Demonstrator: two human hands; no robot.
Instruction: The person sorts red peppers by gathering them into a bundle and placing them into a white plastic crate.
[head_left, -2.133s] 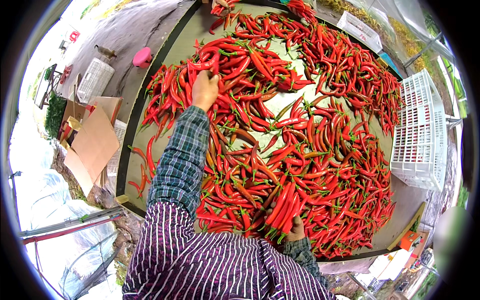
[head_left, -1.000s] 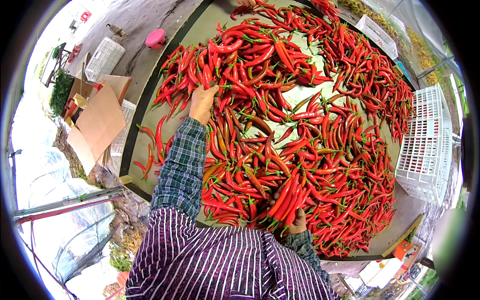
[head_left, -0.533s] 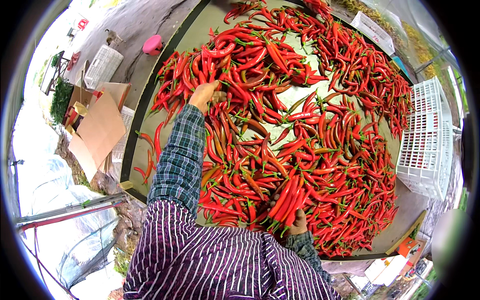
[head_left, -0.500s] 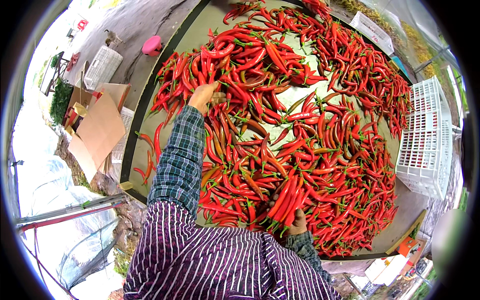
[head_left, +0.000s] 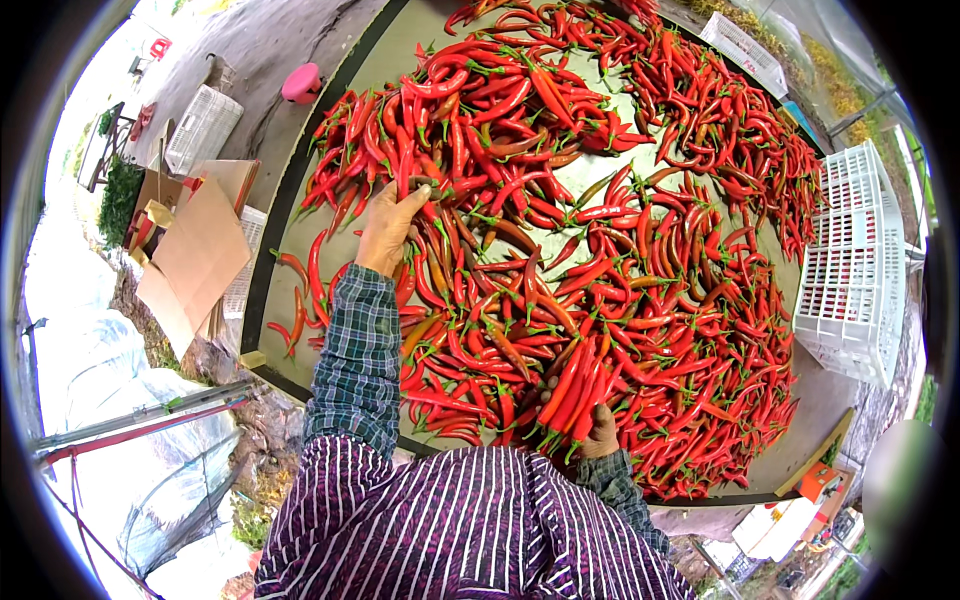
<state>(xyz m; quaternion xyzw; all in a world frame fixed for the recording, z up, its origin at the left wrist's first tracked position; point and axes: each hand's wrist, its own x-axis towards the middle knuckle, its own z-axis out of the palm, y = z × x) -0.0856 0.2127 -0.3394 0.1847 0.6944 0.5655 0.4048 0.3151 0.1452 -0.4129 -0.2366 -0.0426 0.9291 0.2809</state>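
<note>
Red chili peppers, some with brownish or orange patches and green stems, cover much of the wide table. At the left pile, my left hand is closed in a pinch on a red chili pepper that points away from me. Part of its fingers is hidden behind the thumb and the peppers. Close to my body, my right hand is wrapped round a bunch of long red chili peppers, lined up side by side. Dark fingertips show at the bunch's left side.
A white slatted crate stands at the table's right edge, another white crate at the far right. Dark edging borders the table's left. Beyond it are a cardboard box, a white basket and a pink stool.
My left hand has drawn slightly back toward me and turned, its thumb now showing, with a chili pepper in its pinch. My right hand keeps the bunch almost in place.
</note>
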